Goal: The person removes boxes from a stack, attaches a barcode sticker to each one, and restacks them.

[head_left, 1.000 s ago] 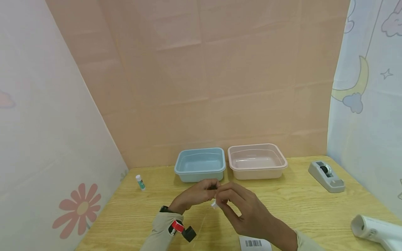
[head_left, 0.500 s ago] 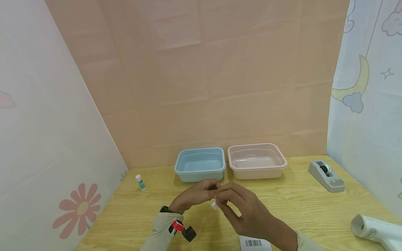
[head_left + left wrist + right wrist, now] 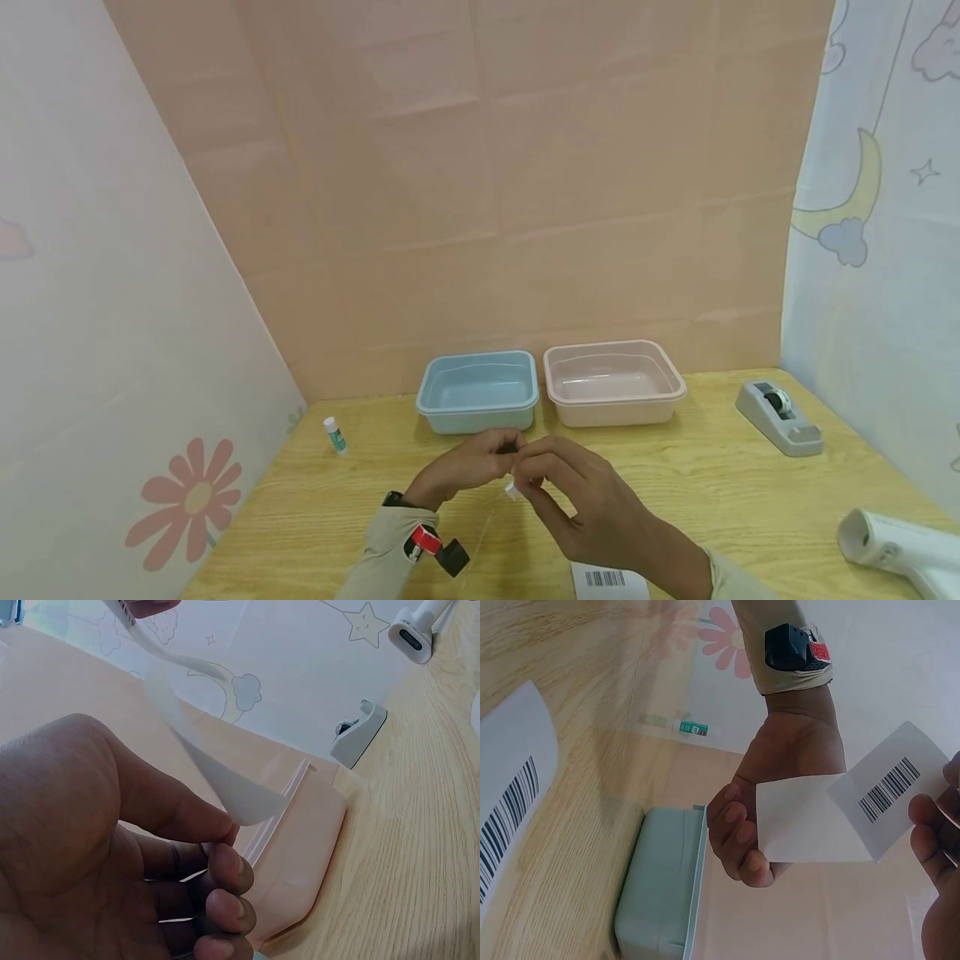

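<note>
In the right wrist view, my right hand (image 3: 941, 825) pinches the edge of a white barcode label (image 3: 892, 780). The label slants over one end of a blank white piece of paper (image 3: 802, 821), which my left hand (image 3: 780, 795) pinches between thumb and index finger. The left wrist view has this paper (image 3: 225, 787) curving up from my left fingertips toward the label's curled strip (image 3: 180, 656). From the head view, both hands meet in front of the blue bin, and only a small white bit of paper (image 3: 512, 490) shows between them.
Another barcode label (image 3: 610, 583) lies at the table's front. A blue bin (image 3: 480, 421) and a pink bin (image 3: 615, 414) stand at the back. A glue stick (image 3: 335, 435) is at left; a tape dispenser (image 3: 780, 419) and a white scanner-like device (image 3: 896, 550) are at right.
</note>
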Motion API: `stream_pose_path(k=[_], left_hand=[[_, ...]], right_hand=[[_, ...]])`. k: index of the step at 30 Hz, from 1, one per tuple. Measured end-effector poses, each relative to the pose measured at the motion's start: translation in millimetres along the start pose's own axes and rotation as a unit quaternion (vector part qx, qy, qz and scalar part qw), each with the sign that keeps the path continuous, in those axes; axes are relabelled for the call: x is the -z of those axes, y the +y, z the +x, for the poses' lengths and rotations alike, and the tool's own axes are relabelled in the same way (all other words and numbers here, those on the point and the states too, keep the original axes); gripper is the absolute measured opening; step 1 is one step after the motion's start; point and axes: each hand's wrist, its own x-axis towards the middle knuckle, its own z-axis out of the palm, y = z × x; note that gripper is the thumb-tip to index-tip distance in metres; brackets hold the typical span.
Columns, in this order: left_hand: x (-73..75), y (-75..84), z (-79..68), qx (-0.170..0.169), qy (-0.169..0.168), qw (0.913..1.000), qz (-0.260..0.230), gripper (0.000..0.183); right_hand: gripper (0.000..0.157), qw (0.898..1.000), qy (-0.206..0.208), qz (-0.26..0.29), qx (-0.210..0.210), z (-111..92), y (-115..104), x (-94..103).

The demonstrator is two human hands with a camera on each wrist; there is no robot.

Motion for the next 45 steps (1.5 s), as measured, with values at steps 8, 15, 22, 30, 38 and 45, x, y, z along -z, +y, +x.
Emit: stream_pose_path(k=[8,15,22,30,38,45], left_hand=[[-0.3,-0.8,1.5,-0.004,0.003,1.0000,-0.001,0.015],[-1.3,-1.5,1.9,0.006,0.006,1.0000,0.005,0.014],[-1.6,-2.5,2.3,0.006,0.005,1.0000,0.004,0.016],[-1.6,-3.4,2.9,0.011,0.007,0.9999,0.010,0.015],[-1.5,-4.7,2.8,0.007,0.005,0.9999,0.008,0.015],[-1.7,-4.0,2.2,0.005,0.006,0.9999,0.009,0.015]], right_hand=[[0.012,1.000,0.008,-0.002,0.005,7.4,-3.4,2.5],[0.011,1.000,0.009,0.001,0.003,7.0,-4.3,2.8],[0.008,1.000,0.003,0.002,0.004,3.2,-2.3,2.0],[0.008,1.000,0.001,0.001,0.007,3.2,-2.7,2.4],[0.007,1.000,0.004,0.002,0.013,4.5,-2.7,2.6],[0.007,1.000,0.003,0.001,0.017,6.3,-3.3,3.6]])
